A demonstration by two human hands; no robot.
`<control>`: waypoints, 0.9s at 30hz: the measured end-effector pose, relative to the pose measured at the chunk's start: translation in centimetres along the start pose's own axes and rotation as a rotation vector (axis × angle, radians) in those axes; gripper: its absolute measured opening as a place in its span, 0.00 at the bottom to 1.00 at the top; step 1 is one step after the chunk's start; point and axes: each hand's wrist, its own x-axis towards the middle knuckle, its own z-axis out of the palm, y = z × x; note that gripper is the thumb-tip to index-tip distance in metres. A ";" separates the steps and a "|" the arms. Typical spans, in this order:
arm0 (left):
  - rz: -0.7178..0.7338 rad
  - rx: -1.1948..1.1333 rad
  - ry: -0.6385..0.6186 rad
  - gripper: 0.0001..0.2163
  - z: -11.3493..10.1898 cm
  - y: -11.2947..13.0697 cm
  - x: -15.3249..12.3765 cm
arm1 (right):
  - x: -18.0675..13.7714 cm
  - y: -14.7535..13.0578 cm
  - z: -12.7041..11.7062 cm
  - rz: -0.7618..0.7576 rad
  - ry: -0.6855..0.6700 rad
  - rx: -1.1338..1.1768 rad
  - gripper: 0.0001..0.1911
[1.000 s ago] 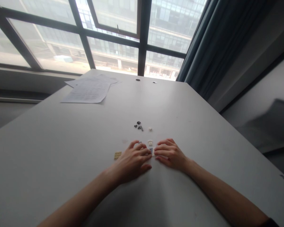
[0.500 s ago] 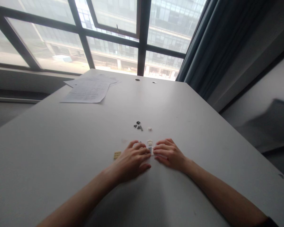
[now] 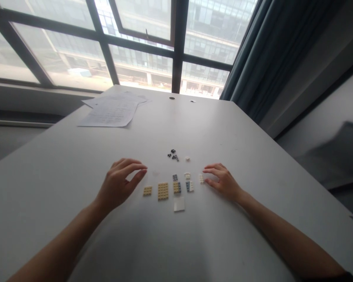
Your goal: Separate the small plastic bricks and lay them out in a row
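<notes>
To the left of the bricks my left hand hovers with its fingers stretched out, holding nothing. Closest to it is a small tan brick plate. On the right, my right hand is open, its fingertips beside a small white studded brick; whether they touch it I cannot tell. Between the hands lie a larger tan plate, a tan and blue-grey piece, a blue-grey and white piece, a small dark grey brick and a white arched piece. A smooth white square tile rests nearer me.
Several small black pieces and a tiny white piece lie farther back on the white table. Printed papers are spread at its far left. Windows and a dark curtain stand behind.
Both hands have moved apart, the left one leftward and the right one slightly rightward. The bricks that they covered now show.
</notes>
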 end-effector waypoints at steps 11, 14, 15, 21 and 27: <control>-0.051 0.037 -0.078 0.08 0.7 -2.8 -2.8 | -0.6 -1.0 0.5 -0.010 -0.130 -0.043 0.12; -0.047 0.029 -0.096 0.09 0.8 -2.8 -2.8 | -0.7 -1.4 0.7 -0.044 -0.136 -0.027 0.13; -0.043 0.030 -0.100 0.09 0.9 -2.8 -2.8 | -0.7 -1.5 0.8 -0.054 -0.138 -0.023 0.13; -0.043 0.044 -0.113 0.09 1.0 -2.8 -2.8 | -0.6 -1.6 1.3 -0.067 -0.144 -0.009 0.13; -0.046 0.046 -0.115 0.10 1.0 -2.7 -2.9 | -0.7 -1.7 1.2 -0.060 -0.136 0.005 0.14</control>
